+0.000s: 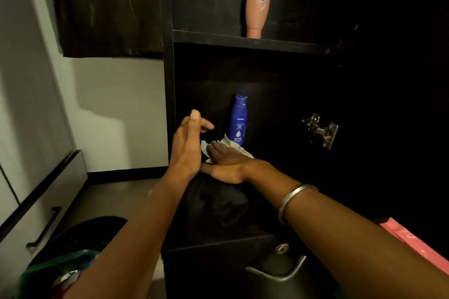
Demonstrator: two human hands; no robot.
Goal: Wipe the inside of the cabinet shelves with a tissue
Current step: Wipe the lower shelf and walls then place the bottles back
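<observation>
The dark cabinet has an upper shelf (243, 41) and a lower shelf (279, 153) in deep shadow. A white tissue (233, 147) lies crumpled on the lower shelf. My right hand (227, 165) lies flat on it, fingers pointing left, a metal bangle on the wrist. My left hand (188, 143) stands on edge at the cabinet's left side, fingers apart, holding nothing, touching the right hand's fingertips.
A blue lotion bottle (238, 120) stands just behind the tissue. A tan bottle (257, 7) stands upside down on the upper shelf. A metal hinge (320, 130) sits on the right. Below are a drawer handle (277, 272), a black bin (80, 238) and something pink (413, 243).
</observation>
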